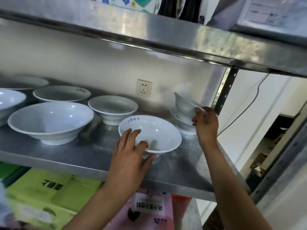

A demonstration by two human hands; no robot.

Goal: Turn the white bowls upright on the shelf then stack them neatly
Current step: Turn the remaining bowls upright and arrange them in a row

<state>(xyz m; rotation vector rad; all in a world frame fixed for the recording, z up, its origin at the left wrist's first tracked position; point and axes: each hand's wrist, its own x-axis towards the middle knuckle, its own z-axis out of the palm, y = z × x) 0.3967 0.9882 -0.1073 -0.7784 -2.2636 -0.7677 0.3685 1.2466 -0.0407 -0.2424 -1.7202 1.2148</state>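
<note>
Several white bowls stand upright on the steel shelf [69,156]. My left hand [131,151] grips the near rim of a bowl with blue lettering [159,130], thumb under the rim and fingers inside. My right hand [206,123] holds the rim of a tilted bowl [182,105] at the shelf's right end; this bowl rests in or just above another bowl [184,125] below it. A large bowl [49,120] stands at the left front, a smaller bowl [113,108] sits behind the middle, and more bowls [61,93] stand farther back left.
An upper steel shelf [166,40] hangs low overhead. A wall socket [143,87] sits behind the bowls. The perforated shelf post [224,92] stands just right of my right hand. Green packages [43,193] and a pink bag [149,211] lie on the level below.
</note>
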